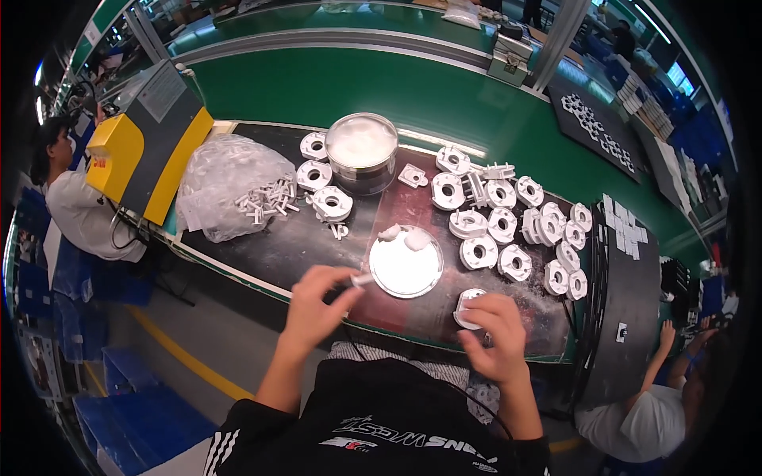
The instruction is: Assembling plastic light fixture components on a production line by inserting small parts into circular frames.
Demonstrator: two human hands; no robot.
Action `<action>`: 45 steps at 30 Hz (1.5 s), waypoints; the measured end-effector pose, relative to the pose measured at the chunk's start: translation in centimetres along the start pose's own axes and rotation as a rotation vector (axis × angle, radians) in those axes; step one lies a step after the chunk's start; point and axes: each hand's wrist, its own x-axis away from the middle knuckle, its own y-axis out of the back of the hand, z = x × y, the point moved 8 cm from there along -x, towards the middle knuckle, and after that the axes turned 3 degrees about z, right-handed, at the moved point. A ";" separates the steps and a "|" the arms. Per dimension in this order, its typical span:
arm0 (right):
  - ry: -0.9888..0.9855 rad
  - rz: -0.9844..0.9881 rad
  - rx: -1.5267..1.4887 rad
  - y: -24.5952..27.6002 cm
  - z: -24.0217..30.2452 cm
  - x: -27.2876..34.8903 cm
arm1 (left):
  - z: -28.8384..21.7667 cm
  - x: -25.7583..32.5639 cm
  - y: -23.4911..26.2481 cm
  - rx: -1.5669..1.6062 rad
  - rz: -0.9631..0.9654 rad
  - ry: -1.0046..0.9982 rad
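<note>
My left hand (317, 305) pinches a small white plastic pin (361, 279) at the left rim of a round metal lid (406, 266) smeared with white grease. My right hand (492, 329) grips a white round plastic housing (467, 304) at the near edge of the dark work mat (302, 238). Both hands are closed on their parts. Beyond the lid lie several more white round housings (500, 226) in loose rows.
A round tin of white grease (362, 151) stands at the back of the mat, with a clear bag of small white pins (230, 186) to its left. A yellow and grey machine (147, 135) sits far left. Other people sit at the left and lower right.
</note>
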 end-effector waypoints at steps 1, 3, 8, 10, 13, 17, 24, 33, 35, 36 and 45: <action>0.084 0.067 0.049 -0.9 1.6 -1.4 | -2.0 0.4 -1.0 0.068 0.070 -0.112; 0.227 0.204 0.124 -2.4 3.8 -4.0 | -4.8 1.0 -2.8 0.134 0.184 -0.191; 0.332 0.365 0.150 -4.6 3.2 -5.3 | -5.1 1.3 -4.5 0.350 0.186 -0.198; 0.324 0.407 0.146 -5.0 2.7 -5.8 | -4.8 1.4 -4.6 0.370 0.185 -0.182; 0.376 0.445 0.118 -5.7 2.3 -6.4 | -2.9 1.5 -5.0 0.412 0.182 -0.068; 0.277 0.414 0.203 -6.2 -1.6 -7.9 | -2.2 0.9 -3.1 -0.027 -0.129 -0.301; 0.180 0.362 0.334 -7.3 -6.6 -10.4 | 2.6 1.0 -2.9 -0.037 -0.234 -0.173; 0.165 0.400 0.410 -8.8 -7.6 -11.3 | 2.6 0.9 -2.7 0.017 -0.259 -0.167; 0.155 0.434 0.426 -9.1 -7.9 -11.4 | 2.7 0.9 -2.7 0.016 -0.256 -0.166; 0.153 0.434 0.425 -9.2 -8.0 -11.4 | 2.7 0.9 -2.7 0.016 -0.254 -0.168; 0.145 0.399 0.448 -9.3 -8.6 -11.5 | 2.5 0.8 -2.8 0.005 -0.245 -0.184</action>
